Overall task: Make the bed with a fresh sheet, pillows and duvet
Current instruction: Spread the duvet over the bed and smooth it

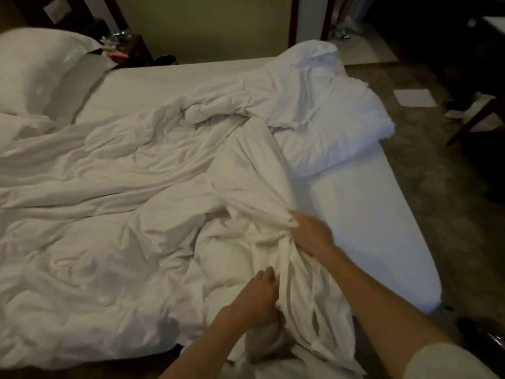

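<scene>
1. The bed [363, 203] carries a fitted white sheet, bare along its right side.
2. A crumpled duvet [95, 214] covers the bed's left and middle.
3. A pillow [35, 67] lies at the far left corner.
4. The right hand [310, 232] clutches bunched duvet fabric.
5. The left hand [258, 296] grips a fold near the front edge.

The fingertips of the right hand [310, 232] vanish into a bunched fold of the white duvet cover [254, 187], and the left hand [255, 296] hides its fingers in the cloth too. The pillow [35, 67] is cut off by the left edge. Clutter on the nightstand [128, 46] is too dim and blurred to name — as are the feet [341, 30] in the far doorway.
</scene>
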Demonstrator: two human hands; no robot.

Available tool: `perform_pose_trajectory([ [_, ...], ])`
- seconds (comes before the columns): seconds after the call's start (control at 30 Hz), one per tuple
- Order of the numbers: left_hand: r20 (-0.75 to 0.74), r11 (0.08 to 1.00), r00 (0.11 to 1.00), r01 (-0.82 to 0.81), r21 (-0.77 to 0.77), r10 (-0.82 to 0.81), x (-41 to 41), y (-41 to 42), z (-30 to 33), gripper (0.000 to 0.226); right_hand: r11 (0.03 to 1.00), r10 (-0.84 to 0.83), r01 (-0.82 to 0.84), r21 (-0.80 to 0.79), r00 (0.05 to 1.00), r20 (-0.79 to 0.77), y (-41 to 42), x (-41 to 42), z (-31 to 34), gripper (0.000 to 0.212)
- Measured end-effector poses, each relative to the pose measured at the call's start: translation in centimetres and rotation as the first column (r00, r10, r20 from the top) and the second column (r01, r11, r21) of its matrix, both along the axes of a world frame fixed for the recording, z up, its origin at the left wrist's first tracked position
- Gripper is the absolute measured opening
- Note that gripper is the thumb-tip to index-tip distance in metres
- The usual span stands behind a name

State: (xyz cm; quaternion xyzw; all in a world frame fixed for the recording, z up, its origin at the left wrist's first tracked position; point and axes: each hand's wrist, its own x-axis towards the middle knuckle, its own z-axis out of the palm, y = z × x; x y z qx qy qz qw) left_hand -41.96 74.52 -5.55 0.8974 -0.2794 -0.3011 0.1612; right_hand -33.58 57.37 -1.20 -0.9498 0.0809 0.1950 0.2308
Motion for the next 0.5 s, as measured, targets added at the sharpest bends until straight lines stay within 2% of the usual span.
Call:
perform_pose_trajectory([
  [0.07, -0.001, 0.993, 0.995, -0.098, -0.070, 0.099, -0.8, -0.3, 1.7, 0.060, 0.959, -0.228, 0.215, 0.184, 0.972, 0.055, -3.8, -1.7, 2.3, 0.057],
  [0.13, -0.037, 0.952, 0.974, -0.225, -0.208, 0.222, -2.1, -0.9, 2.8, 0.058, 0.869, -0.412, 0.340, 0.360, 0.900, 0.144, -7.4, -4.4, 3.9, 0.061],
  [0.23, -0.097, 0.949, 0.971, -0.235, -0.210, 0.219, -5.2, -2.5, 3.1, 0.054, 0.705, -0.613, 0.479, 0.524, 0.783, 0.109, -10.6, -10.0, 3.0, 0.038],
  [0.3, -0.110, 0.973, 0.977, -0.194, -0.127, 0.181, -8.3, -3.5, 2.8, 0.069, 0.666, -0.650, 0.545, 0.508, 0.759, 0.038, -12.0, -13.8, 1.2, 0.032],
  [0.37, -0.159, 0.992, 0.979, -0.126, 0.009, 0.126, -11.2, -4.5, 2.3, 0.081, 0.680, -0.640, 0.599, 0.424, 0.766, -0.056, -13.3, -16.9, -0.1, 0.034],
  [0.43, -0.165, 0.991, 0.979, -0.109, 0.075, 0.120, -13.1, -5.8, 2.2, 0.082, 0.726, -0.601, 0.600, 0.336, 0.791, -0.114, -14.6, -18.9, -0.5, 0.044],
  [0.5, -0.157, 0.988, 0.978, -0.124, 0.093, 0.138, -13.8, -8.1, 2.6, 0.079, 0.744, -0.585, 0.568, 0.352, 0.808, -0.066, -16.8, -19.7, -0.1, 0.046],
])
